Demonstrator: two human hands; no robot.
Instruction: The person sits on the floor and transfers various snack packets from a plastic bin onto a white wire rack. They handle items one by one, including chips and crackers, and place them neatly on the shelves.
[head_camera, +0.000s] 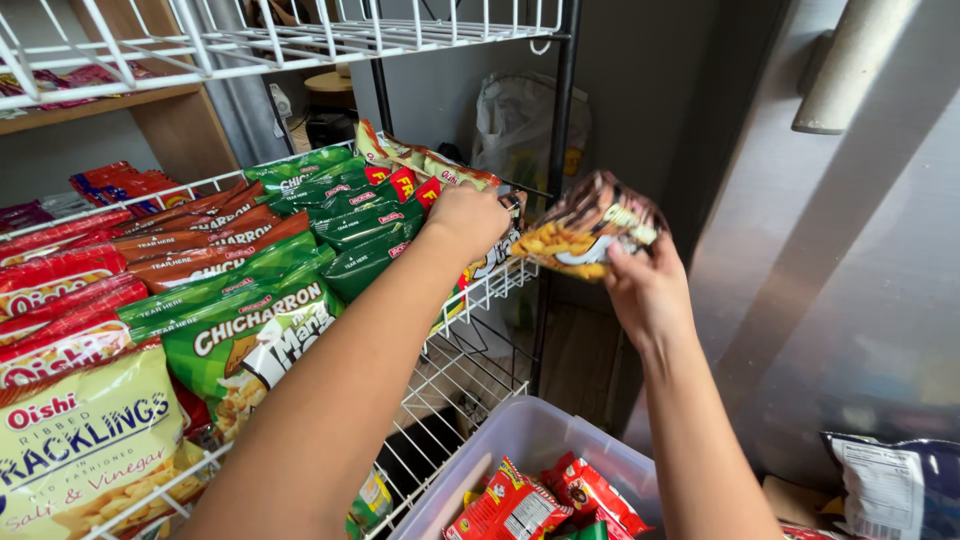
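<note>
My right hand (648, 290) holds up a stack of brown and orange snack packets (590, 225) just right of the rack's corner. My left hand (465, 218) reaches over the white wire shelf (480, 290) and closes on the packets standing at its right end, next to the green snack bags (360, 215). The fingers are curled around the bag tops. My left forearm crosses the shelf front from the lower left.
Red, brown, green and yellow snack bags (80, 440) fill the shelf in rows. A clear plastic bin (520, 430) with red packets (545, 500) sits below. An upper wire shelf (300, 40) hangs overhead. A grey metal wall (830, 280) stands at right.
</note>
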